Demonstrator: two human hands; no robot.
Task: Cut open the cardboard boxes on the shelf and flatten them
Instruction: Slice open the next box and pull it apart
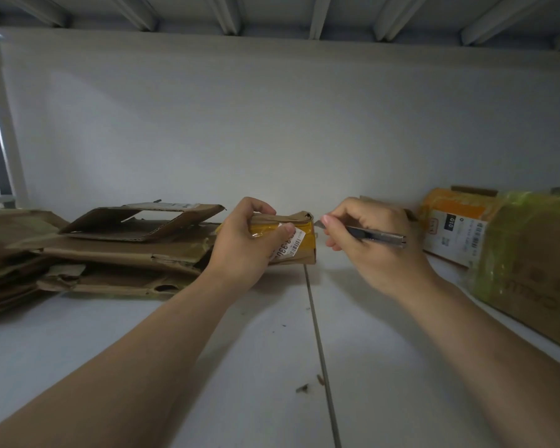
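L of box [306,250]: flat cardboard stack [126,250]

Your small box [301,245], bound in yellow tape with a white label and a crumpled brown top, sits mid-shelf, gripped by your left hand [240,247]. Your right hand [369,253] holds the knife [377,236], blade near its top right corner. Flattened boxes [126,253] lie stacked left; an orange-taped box [453,221] and a green-taped box [530,260] stand right

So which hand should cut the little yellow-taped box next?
The right hand, probably. It holds the knife, its blade close to the little box at its top corner. The left hand grips that box, steadying it, and has no blade.
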